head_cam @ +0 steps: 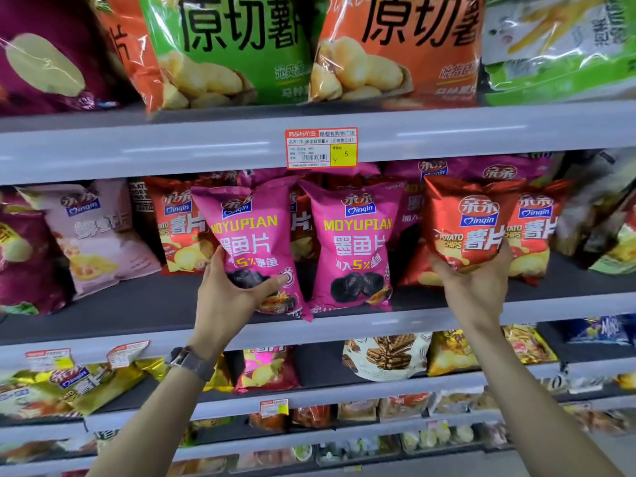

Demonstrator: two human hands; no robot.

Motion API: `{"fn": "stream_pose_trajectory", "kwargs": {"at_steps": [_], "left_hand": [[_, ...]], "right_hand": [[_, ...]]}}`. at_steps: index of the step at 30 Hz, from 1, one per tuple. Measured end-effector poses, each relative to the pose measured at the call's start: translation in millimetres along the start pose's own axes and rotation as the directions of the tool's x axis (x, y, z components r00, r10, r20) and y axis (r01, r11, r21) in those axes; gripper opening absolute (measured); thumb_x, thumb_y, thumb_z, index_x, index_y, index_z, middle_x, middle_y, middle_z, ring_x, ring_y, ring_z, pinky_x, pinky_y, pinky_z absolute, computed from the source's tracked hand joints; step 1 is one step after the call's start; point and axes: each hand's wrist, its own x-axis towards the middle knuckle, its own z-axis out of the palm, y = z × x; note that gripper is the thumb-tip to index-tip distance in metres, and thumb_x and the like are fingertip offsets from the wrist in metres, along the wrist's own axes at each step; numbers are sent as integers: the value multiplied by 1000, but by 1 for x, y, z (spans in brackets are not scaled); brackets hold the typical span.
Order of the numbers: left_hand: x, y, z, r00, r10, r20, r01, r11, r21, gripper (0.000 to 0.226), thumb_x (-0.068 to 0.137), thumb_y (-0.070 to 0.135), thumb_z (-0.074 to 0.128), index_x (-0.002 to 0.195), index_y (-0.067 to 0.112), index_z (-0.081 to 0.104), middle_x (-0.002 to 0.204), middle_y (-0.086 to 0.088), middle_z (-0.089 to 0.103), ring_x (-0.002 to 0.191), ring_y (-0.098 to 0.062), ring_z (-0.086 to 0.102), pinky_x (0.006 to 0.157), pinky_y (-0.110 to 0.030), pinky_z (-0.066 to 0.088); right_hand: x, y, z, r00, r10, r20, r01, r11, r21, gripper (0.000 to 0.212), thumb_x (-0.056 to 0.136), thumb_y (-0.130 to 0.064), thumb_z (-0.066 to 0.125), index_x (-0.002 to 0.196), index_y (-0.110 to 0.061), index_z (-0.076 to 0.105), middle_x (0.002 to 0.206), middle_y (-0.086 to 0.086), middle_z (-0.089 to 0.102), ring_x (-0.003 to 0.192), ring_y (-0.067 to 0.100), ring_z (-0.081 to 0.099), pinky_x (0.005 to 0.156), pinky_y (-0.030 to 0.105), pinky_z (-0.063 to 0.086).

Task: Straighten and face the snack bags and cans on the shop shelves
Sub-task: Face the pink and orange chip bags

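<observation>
Head view: your left hand [234,297] grips the left magenta bag [254,239] low down, thumb across its front; the bag sits at the middle shelf's [430,323] front edge. Your right hand [473,287] has its fingers curled under the red chips bag [471,218] (tilted, in front of the row).

Sole view, from the camera worn on my head: it faces the shop shelving nearly square-on and slightly downward, with the upper shelf edge [172,142] crossing the upper third of the frame and the middle shelf edge [378,327] crossing below centre. It stands close, so the lettering on the left magenta bag [251,235] and the red bag [471,218] at centre reads plainly, while the lower shelves [327,395] blur and bend along the bottom. My left hand [230,297] and right hand [478,287] enter from the lower left and lower right corners.
</observation>
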Motion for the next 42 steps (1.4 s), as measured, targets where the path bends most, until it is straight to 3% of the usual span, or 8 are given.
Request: {"fn": "stream_pose_trajectory", "kwargs": {"at_steps": [6,9,17,21,26,32,39,42], "left_hand": [[2,-4,-6,997,64,-31,-64,998,-4,105,49,82,89,136,38,49,125,6,67,111,-17,68,98,-50,58],[4,-9,-10,997,74,-29,-75,997,-28,106,50,81,89,138,37,49,126,6,66,113,-16,67,100,-50,57],[1,-17,-21,989,122,86,-112,988,-110,96,51,77,92,132,44,52,125,9,68,113,-14,68,101,-51,57],[-4,-27,-35,986,138,90,-126,984,-125,93,54,74,93,131,40,53,125,9,68,113,-14,68,99,-51,56],[-9,-32,-66,993,118,5,-115,975,-190,87,55,68,93,127,37,55,123,9,70,112,-13,69,99,-47,56],[-8,-50,-110,995,86,-59,-96,977,-192,90,52,68,93,128,38,57,122,9,71,111,-12,69,99,-47,56],[-10,-82,-157,989,52,-136,-76,982,-176,88,53,69,95,127,44,54,124,4,69,113,-18,69,100,-51,56],[-7,-94,-172,981,46,-190,-74,987,-145,99,53,72,95,136,39,52,126,2,67,116,-21,67,100,-53,56]], "right_hand": [[-42,-32,-28,995,-91,29,86,988,129,103,73,-50,92,154,-36,29,140,-12,58,127,9,58,109,32,45],[-71,-46,-33,994,-87,63,76,983,168,101,72,-54,88,153,-37,30,138,-15,59,122,0,59,102,23,44],[-124,-76,-23,992,-71,108,46,975,217,98,70,-56,85,152,-37,33,133,-19,63,118,-3,62,99,25,49],[-157,-90,-15,993,-73,97,46,965,259,103,67,-62,88,151,-40,34,134,-19,63,120,3,64,100,37,54],[-202,-110,17,973,-87,213,9,939,343,91,75,-42,93,148,-38,38,122,-20,69,102,4,73,84,29,62],[-237,-124,80,945,-128,301,19,939,342,88,70,-48,93,140,-53,39,128,-16,66,114,4,68,93,32,60],[-233,-127,163,963,-160,216,102,961,257,95,71,-49,88,149,-41,35,134,-14,56,126,13,58,104,46,54],[-231,-125,188,976,-147,161,117,977,180,103,69,-52,86,154,-29,33,133,-11,49,132,15,45,110,50,46]]}}
